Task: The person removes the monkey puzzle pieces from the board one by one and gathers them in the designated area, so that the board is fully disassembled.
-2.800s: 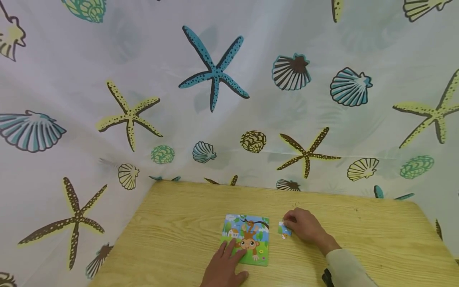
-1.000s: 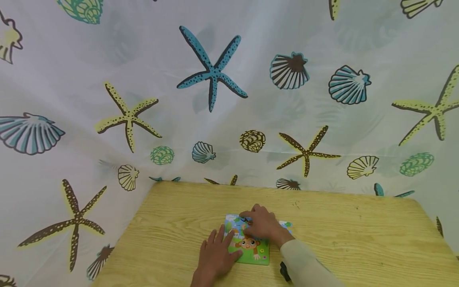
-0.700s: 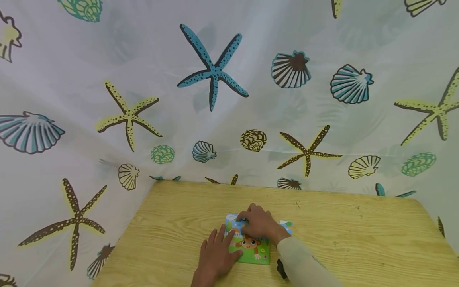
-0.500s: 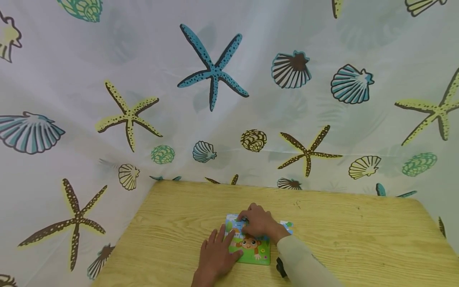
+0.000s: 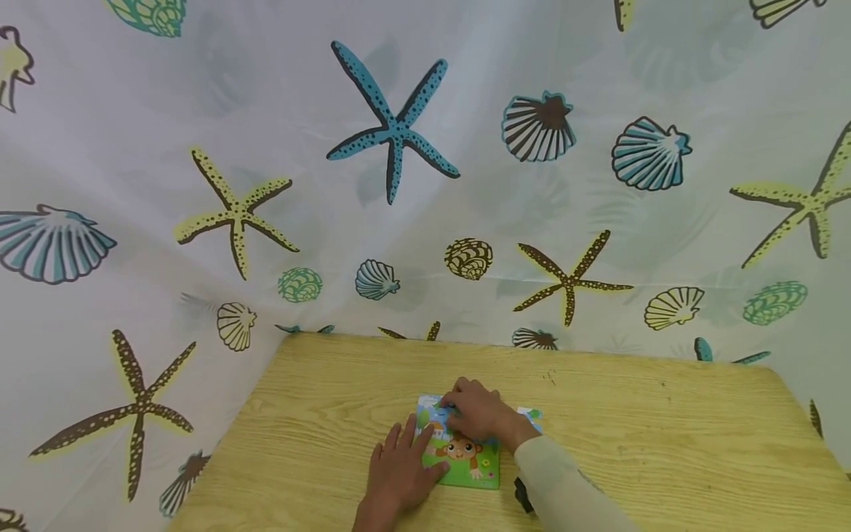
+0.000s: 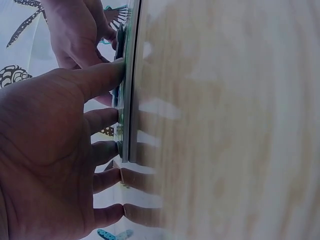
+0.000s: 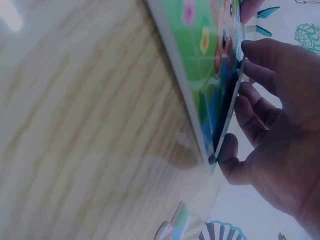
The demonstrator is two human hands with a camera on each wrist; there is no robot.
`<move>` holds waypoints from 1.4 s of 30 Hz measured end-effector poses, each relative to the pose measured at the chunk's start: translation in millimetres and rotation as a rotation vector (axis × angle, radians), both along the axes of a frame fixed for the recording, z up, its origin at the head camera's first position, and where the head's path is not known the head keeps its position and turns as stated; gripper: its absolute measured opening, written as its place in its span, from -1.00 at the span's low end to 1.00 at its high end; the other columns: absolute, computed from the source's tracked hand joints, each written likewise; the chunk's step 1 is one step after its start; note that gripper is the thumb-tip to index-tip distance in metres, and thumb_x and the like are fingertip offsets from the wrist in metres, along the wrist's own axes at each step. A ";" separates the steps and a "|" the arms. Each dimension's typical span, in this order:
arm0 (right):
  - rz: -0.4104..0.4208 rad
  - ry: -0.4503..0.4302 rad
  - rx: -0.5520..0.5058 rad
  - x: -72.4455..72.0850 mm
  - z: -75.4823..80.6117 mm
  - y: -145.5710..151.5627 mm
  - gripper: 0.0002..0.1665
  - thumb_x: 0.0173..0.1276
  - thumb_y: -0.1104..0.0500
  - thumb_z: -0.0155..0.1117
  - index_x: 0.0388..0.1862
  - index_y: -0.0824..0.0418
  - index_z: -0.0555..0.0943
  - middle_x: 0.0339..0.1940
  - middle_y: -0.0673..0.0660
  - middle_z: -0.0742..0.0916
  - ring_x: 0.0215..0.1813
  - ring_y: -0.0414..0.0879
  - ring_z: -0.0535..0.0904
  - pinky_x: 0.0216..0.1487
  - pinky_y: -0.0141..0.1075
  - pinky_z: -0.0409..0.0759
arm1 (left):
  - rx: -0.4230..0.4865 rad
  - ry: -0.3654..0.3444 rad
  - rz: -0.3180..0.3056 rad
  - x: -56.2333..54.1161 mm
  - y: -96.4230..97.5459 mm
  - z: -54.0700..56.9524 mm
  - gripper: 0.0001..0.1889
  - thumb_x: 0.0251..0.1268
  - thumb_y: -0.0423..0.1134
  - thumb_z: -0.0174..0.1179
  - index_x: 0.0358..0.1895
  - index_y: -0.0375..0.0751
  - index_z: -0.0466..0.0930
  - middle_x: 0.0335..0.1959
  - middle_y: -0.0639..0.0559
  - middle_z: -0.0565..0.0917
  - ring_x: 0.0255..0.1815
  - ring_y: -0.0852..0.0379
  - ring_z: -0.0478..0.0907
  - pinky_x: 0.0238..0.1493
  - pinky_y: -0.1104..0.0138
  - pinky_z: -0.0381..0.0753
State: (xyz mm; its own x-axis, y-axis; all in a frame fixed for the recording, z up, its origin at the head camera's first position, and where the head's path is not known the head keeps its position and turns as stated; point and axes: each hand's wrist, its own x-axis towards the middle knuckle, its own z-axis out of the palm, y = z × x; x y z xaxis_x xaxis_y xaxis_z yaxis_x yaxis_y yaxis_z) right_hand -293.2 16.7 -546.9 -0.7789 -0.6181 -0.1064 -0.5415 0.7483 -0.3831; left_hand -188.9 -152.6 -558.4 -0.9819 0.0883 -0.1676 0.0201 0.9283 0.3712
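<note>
A square jigsaw puzzle point(image 5: 468, 473) with a monkey picture lies flat on the table. My left hand point(image 5: 401, 469) rests on its left side, fingers spread and nearly straight; in the left wrist view, the thumb and some fingertips touch the board's edge. Over the upper right of the puzzle, my right hand point(image 5: 477, 411) has curled fingers. In the right wrist view, those fingers pinch the edge of a puzzle piece point(image 7: 226, 117), which tilts up from the board with a dark gap beneath. From above, the hand hides most of that piece.
Loose puzzle material point(image 5: 530, 417) lies on the wooden table point(image 5: 638, 436) just right of the board, partly behind the right wrist. A white curtain point(image 5: 452, 214) printed with shells and starfish stands behind and to the left.
My right hand has moved left from the loose piece beside the board to the puzzle's upper part. Over the last half second, both hands have stayed almost still.
</note>
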 end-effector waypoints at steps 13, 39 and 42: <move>0.019 -0.015 -0.003 -0.4 3.3 3.2 -0.56 0.40 0.11 0.11 0.24 -0.09 0.56 -0.03 0.02 0.47 -0.12 -0.10 0.35 -0.16 -0.09 0.37 | 0.004 -0.010 0.001 0.4 -0.1 2.3 -0.28 0.30 0.28 0.07 0.45 0.02 0.28 0.55 -0.15 0.14 0.53 -0.29 0.06 0.37 -0.32 0.10; 0.028 -0.149 0.044 -5.8 17.2 -3.7 -0.63 0.41 0.19 0.19 0.14 -0.12 0.60 0.07 0.14 0.48 0.08 0.06 0.46 0.09 -0.04 0.54 | 0.047 -0.001 0.011 3.4 2.3 2.6 -0.27 0.29 0.26 0.10 0.45 0.00 0.28 0.55 -0.17 0.13 0.54 -0.31 0.03 0.37 -0.36 0.04; 0.012 -0.162 0.048 -6.8 18.6 -5.5 -0.67 0.41 0.18 0.20 0.09 -0.13 0.61 0.07 0.14 0.48 0.08 0.08 0.46 0.09 -0.02 0.53 | 0.039 0.001 0.013 3.1 2.8 2.7 -0.27 0.29 0.26 0.09 0.45 0.00 0.28 0.55 -0.17 0.13 0.54 -0.31 0.03 0.37 -0.36 0.04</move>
